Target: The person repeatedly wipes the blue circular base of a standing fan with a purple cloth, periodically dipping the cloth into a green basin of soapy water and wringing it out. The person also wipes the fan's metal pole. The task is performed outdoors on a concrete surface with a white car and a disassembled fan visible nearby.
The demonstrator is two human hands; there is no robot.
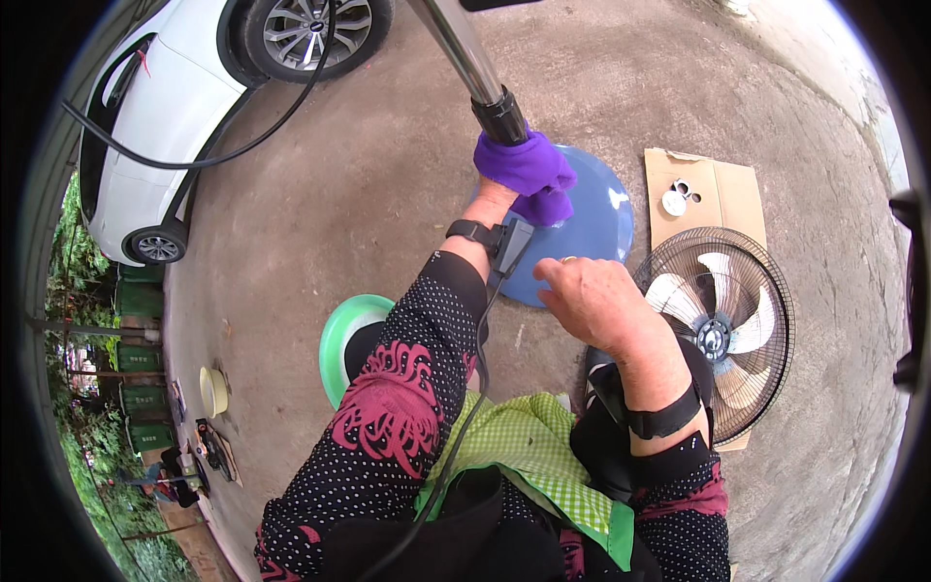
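Observation:
My left hand (497, 191) is closed on a purple cloth (529, 167) that wraps the lower end of a metal fan pole (464, 50). The cloth covers most of its fingers. The pole has a black collar (499, 114) and rises from a round blue base (606, 199) on the ground. Over the near right edge of this base, my right hand (596, 303) hangs with its fingers curled in. Nothing shows in it, though the palm faces away. To its right lies a fan head (716, 338) with pale blades inside a dark wire guard.
Cardboard (713, 199) lies under the fan head, with small fan parts (676, 201) on it. A green basin (335, 349) stands left of my knees. A white car (175, 78) is at far left. A black hose (242, 150) or cable curves across the upper left.

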